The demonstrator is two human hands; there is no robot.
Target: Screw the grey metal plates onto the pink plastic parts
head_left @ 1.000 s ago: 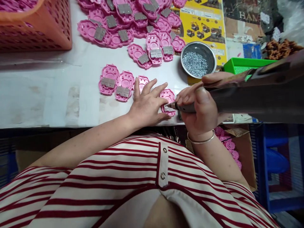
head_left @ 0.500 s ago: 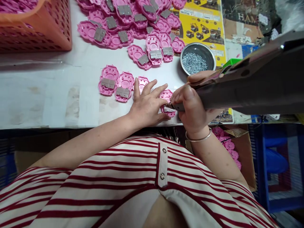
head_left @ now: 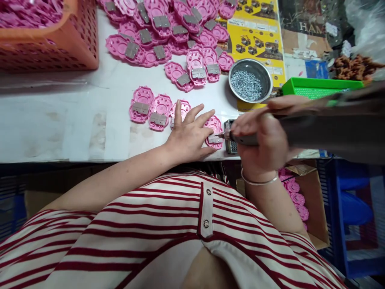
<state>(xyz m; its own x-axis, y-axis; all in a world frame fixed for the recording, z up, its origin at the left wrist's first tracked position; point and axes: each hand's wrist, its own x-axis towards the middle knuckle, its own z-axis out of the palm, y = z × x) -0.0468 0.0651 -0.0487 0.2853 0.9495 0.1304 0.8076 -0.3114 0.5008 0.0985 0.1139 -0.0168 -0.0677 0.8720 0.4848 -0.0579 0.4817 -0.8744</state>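
Observation:
My left hand (head_left: 191, 136) lies on the worktop with its other fingers spread, while thumb and index finger hold down a pink plastic casing (head_left: 214, 122) with a grey metal plate. My right hand (head_left: 264, 138) is wrapped round a dark electric screwdriver (head_left: 325, 130), blurred by motion. Its tip is at the right edge of that casing, near the plate; contact is unclear. Another pink casing (head_left: 180, 107) lies partly hidden behind my left fingers. Two more, a left casing (head_left: 141, 104) and its neighbour (head_left: 160, 112), sit beside it with plates on.
A metal bowl of small screws (head_left: 248, 84) stands behind my right hand, beside a green tray (head_left: 319, 86). A small dark gridded block (head_left: 231, 146) sits by the screwdriver. Many plated casings (head_left: 162, 24) are heaped at the back; an orange basket (head_left: 75, 44) stands back left.
My right hand and the screwdriver have moved right, drawing the tip back toward the casing's right edge. The gridded block and green tray show more. My left hand stays on the casing.

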